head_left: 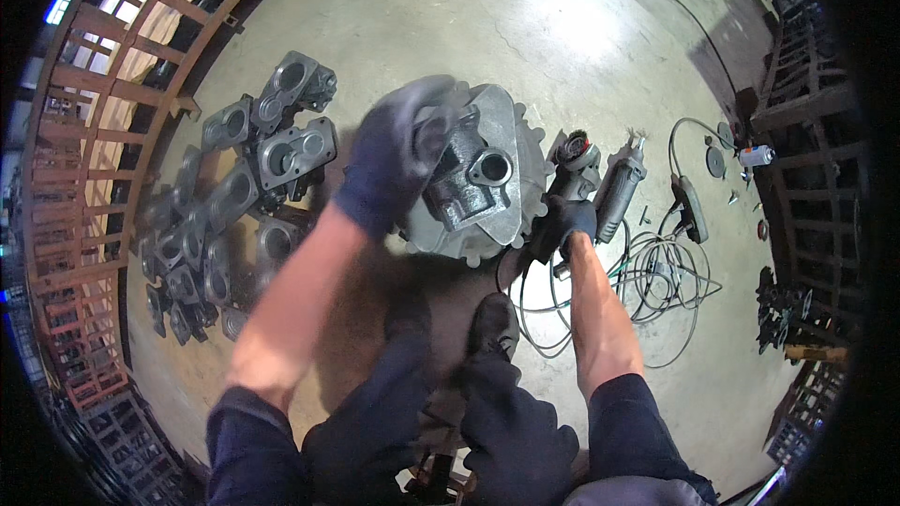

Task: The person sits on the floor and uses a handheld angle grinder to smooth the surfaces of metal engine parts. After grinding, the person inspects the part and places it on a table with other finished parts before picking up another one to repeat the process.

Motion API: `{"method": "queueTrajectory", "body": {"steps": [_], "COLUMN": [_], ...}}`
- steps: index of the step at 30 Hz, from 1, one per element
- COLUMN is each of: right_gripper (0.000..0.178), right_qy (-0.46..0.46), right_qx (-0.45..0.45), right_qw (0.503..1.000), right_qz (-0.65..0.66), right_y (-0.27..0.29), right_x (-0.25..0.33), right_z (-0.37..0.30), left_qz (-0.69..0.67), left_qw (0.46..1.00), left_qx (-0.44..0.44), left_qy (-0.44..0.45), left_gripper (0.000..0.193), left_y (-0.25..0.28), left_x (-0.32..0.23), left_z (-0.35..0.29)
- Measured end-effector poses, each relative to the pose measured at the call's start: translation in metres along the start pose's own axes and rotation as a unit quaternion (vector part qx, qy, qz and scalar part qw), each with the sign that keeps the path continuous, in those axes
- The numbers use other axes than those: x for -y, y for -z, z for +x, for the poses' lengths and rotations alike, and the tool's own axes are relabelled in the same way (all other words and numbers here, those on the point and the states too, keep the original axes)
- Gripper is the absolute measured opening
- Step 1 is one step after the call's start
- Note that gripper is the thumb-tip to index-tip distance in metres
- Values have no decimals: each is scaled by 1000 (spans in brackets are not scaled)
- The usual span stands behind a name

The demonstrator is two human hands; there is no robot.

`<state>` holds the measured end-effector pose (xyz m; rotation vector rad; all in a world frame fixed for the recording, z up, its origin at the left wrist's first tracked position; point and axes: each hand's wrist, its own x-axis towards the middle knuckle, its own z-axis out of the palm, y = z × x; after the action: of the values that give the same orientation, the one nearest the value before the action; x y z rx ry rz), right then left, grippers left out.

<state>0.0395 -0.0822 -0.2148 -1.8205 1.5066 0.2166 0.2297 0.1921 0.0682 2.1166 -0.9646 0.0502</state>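
A dark metal casting [459, 178] with a round port sits on a wide grey metal housing [506, 117] with a lobed rim. My left hand [398, 155], in a dark glove, is at the casting's left side and smeared by motion. Its fingers are too blurred to show whether they grip the casting. To the right of the housing, my gloved right hand [564, 223] is closed around the body of an angle grinder [573, 173], whose head points away from me. A second, slimmer power tool, like a die grinder [619, 192], lies just right of it on the floor.
Many similar castings [230, 192] lie grouped at the left. Coiled cables [656, 272] spread over the floor at the right, near a black power strip or switch box [689, 209], a disc [715, 163] and a can [757, 156]. Metal crates [89, 178] stand along the left side.
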Motion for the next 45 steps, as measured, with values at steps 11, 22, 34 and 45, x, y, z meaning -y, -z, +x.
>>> {"method": "queueTrajectory", "body": {"steps": [11, 22, 34, 45], "right_gripper": [38, 68, 82, 80], "right_qy": [38, 145, 315, 329], "right_qx": [198, 255, 132, 94], "right_qw": [904, 833, 927, 933], "right_qz": [378, 468, 153, 113], "right_y": [104, 198, 201, 202], "right_x": [25, 78, 111, 116], "right_z": [-137, -229, -251, -257], "left_qz": [-376, -568, -489, -536], "left_qw": [829, 770, 848, 826], "left_qx": [253, 222, 94, 126], "left_qy": [327, 188, 181, 121], "left_gripper": [68, 44, 40, 57], "left_y": [-176, -158, -173, -208], "left_x": [-103, -161, -175, -168], "left_z": [-174, -131, -132, -148]}}
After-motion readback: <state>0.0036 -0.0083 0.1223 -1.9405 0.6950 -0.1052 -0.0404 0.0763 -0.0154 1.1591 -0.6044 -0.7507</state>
